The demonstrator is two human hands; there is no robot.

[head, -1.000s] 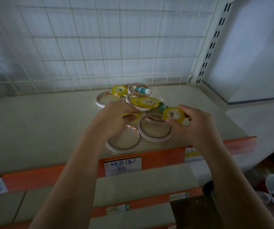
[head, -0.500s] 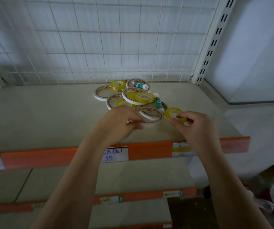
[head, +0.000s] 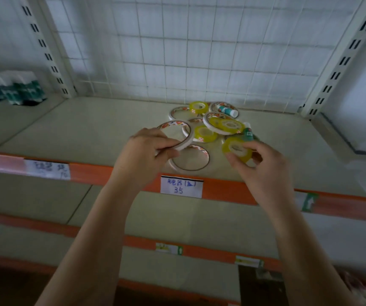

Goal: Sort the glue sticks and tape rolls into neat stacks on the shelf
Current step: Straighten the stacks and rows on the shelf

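My left hand [head: 148, 151] pinches a thin white tape ring [head: 184, 134] by its near edge, lifted and tilted above the shelf [head: 84, 133]. My right hand [head: 263, 166] grips a small yellow tape roll [head: 237, 149] between thumb and fingers. Another white ring [head: 204, 164] lies flat below the lifted one. Behind them sits a loose pile: yellow rolls [head: 198, 107] [head: 227, 125] [head: 205, 133], white rings [head: 177, 112] and two glue sticks [head: 227, 110] [head: 248, 132] lying on their sides.
A white wire grid [head: 177, 51] backs the shelf, with slotted uprights [head: 47, 47] [head: 341, 60] at both sides. Green and white items [head: 11, 87] stand on the neighbouring shelf at far left. An orange front rail [head: 221, 188] carries a handwritten label [head: 181, 186].
My left hand has lifted a white tape ring off the shelf. The right hand still holds the yellow roll. The view has swung left, showing the neighbouring shelf.
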